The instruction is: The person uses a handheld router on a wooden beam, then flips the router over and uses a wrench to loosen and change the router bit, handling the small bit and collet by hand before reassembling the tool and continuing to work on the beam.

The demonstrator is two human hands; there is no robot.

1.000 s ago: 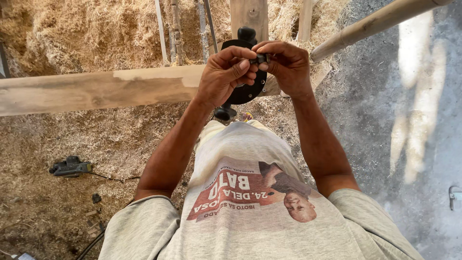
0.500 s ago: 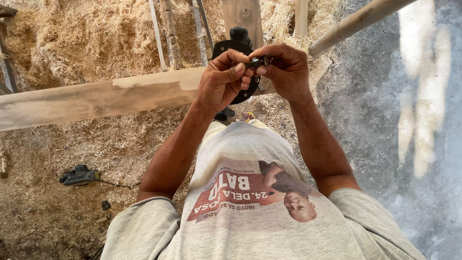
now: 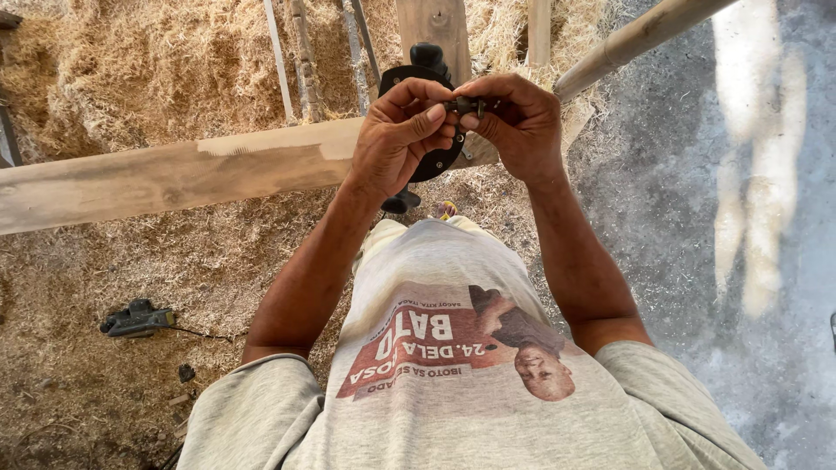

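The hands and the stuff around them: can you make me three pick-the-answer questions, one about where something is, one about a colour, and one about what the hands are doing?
1. Where is the small power tool with a cord?
A. on the sawdust floor
B. on the plank
C. in a hand

2. What colour is the round tool behind the hands?
A. red
B. black
C. yellow

3. What are the left hand and right hand doing?
A. hanging apart
B. lying flat on the plank
C. pinching one small dark part together

Answers: 1 A, it lies on the sawdust, below the plank. 2 B, its disc and knob look black. 3 C, fingertips of both hands meet on the part.
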